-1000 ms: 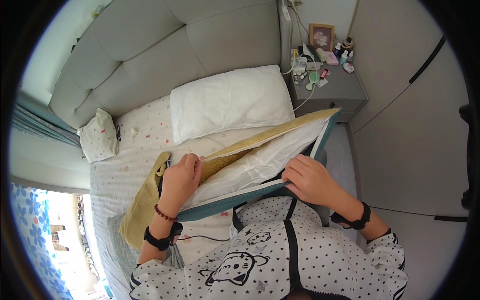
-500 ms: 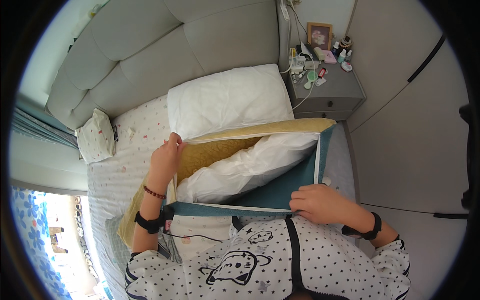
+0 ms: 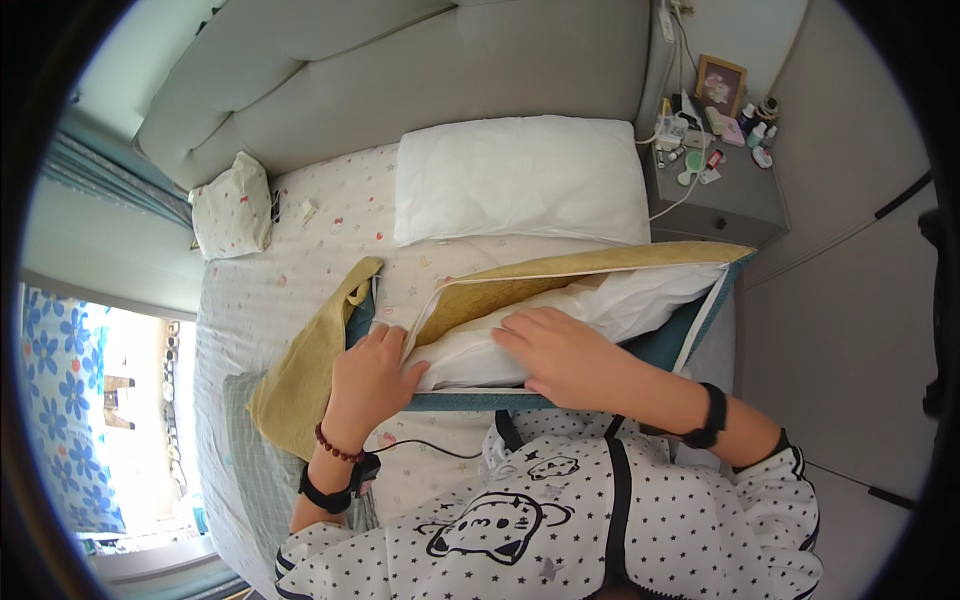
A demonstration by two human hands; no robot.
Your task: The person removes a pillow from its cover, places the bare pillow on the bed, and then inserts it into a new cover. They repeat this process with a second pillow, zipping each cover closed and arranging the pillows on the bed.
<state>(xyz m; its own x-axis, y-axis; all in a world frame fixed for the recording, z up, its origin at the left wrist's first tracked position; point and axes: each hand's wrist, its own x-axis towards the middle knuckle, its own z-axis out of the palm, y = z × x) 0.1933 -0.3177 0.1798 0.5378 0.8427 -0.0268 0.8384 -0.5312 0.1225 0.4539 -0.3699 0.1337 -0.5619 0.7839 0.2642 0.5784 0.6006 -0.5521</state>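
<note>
A pillowcase (image 3: pixel 600 399), yellow on one side and teal on the other with white-edged openings, gapes in front of me. Inside it lies a white pillow (image 3: pixel 455 358), its right part running up to the far right corner. At the left end, my left hand (image 3: pixel 370 378) has its fingers and thumb closed about the case's edge. My right hand (image 3: pixel 570 352) reaches over the near edge into the opening. Its fingers rest on the white pillow, the thumb apart from them, and do not close round it.
Another white pillow (image 3: pixel 520 180) lies against the grey headboard (image 3: pixel 480 70). A second yellow and teal cover (image 3: pixel 305 365) is at the left, by a grey-green checked cloth (image 3: pixel 245 470). A small printed pillow (image 3: pixel 232 207) sits far left. The cluttered nightstand (image 3: pixel 720 195) stands right.
My right hand has left the near teal edge and moved left and inward onto the white pillow. The left hand has shifted down from the far corner to the left end. The opening is narrower.
</note>
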